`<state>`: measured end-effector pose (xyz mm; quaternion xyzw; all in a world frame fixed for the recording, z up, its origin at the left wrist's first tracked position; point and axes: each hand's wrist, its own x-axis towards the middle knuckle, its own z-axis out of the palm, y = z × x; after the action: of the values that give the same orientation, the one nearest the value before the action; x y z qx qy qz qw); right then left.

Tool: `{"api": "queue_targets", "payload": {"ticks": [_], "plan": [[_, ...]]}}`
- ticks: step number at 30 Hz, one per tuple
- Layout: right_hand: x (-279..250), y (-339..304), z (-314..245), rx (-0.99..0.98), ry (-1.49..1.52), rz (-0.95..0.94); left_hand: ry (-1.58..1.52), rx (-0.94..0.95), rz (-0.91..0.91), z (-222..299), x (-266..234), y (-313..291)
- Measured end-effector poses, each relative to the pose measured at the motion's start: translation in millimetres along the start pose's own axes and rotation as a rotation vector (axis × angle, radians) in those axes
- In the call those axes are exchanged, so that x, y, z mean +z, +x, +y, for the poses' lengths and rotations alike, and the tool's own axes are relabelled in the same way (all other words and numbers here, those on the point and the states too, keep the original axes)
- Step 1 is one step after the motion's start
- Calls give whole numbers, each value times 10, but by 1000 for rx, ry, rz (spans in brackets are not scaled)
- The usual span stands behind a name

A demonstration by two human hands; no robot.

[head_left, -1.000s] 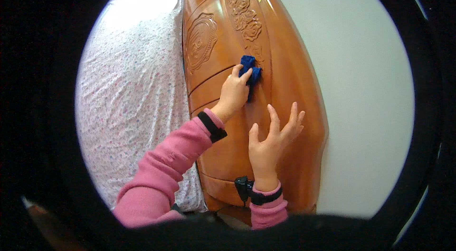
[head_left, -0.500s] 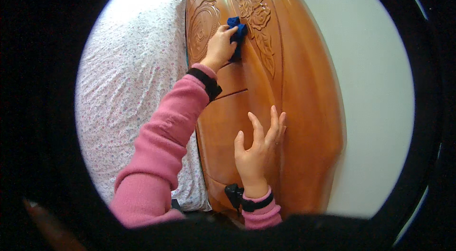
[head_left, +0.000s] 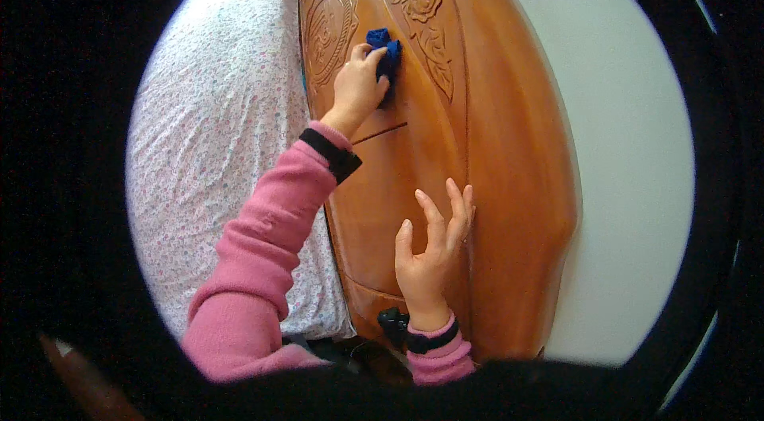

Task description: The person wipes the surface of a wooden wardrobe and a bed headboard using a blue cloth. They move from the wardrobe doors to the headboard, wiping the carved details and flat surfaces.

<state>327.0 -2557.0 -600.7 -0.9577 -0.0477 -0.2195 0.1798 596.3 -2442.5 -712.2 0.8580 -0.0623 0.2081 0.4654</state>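
From my remote place, I see the left hand (head_left: 356, 87) closed on a blue cloth (head_left: 389, 56), with the fingers pressed over it. The cloth lies on the wooden panel (head_left: 382, 214), nearer to the edge along the flowered sheet (head_left: 215, 150) than to the edge along the pale wall (head_left: 629, 182).

The relation that I judge most important is this one: the cloth is at the fingertips and along the thumb side of the left hand, between the oval carving (head_left: 329, 31) and the rose carving (head_left: 420, 1). It is crumpled, but its visible longer direction goes roughly along the length of the panel, while the left forearm comes obliquely from the sheet side.

The right hand (head_left: 430, 270) is well apart from the cloth, toward the near end of the panel. Its fingers are spread and slightly curved, and I see nothing in it. I cannot tell if its fingertips touch the wood. Therefore the left hand is clearly the nearer one.
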Motion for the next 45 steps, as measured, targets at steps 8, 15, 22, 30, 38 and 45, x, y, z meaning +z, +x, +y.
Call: {"api": "queue_targets", "payload": {"ticks": [8, 15, 22, 30, 38, 45], "plan": [[56, -64, -36, -11, 52, 9, 88, 116, 77, 351, 2, -870], [120, -47, -17, -29, 85, 6, 182, 157, 126, 437, 107, -1047], [207, -4, -5, -40, 70, -24, 152, 131, 229, 282, 194, -821], [283, 5, 33, -44, 48, -50, 188, 51, 261, -12, 303, -539], [324, -7, 72, -40, 29, -66, 114, -136, 270, -567, 377, -570], [346, -50, 116, -35, 21, -74, 116, -257, 198, -990, 517, -806]]}}
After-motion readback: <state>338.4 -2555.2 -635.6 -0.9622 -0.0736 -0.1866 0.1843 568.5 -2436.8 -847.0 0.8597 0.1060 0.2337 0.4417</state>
